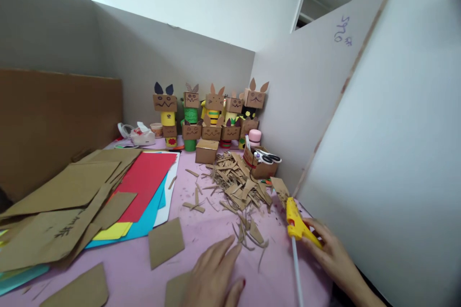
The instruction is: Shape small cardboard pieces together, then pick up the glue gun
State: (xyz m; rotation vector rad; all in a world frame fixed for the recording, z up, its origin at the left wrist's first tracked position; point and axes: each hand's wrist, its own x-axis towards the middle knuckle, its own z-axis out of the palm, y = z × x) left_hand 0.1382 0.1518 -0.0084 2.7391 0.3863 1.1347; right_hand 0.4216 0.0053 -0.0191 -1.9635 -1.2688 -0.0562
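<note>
My right hand (326,244) is closed round the handle of a yellow hot glue gun (295,218) at the right of the table. A white glue stick (297,268) juts from its back end, toward me, and its front end is by a small cardboard piece (280,189). Low in the middle, my left hand (214,273) has its fingers stretched out and holds nothing. It partly covers a cardboard square (175,290). Another cardboard square (166,242) lies to its left, and thin cardboard scraps (254,235) lie beyond its fingertips.
Cardboard sheets (72,187) and coloured paper (147,177) lie on the left. A heap of cardboard strips (234,177) is mid-table. Behind stand a small cardboard box (206,151), several animal-faced figures (164,103) and a box (261,169) with scissors (267,157). A wall panel (324,81) borders the right.
</note>
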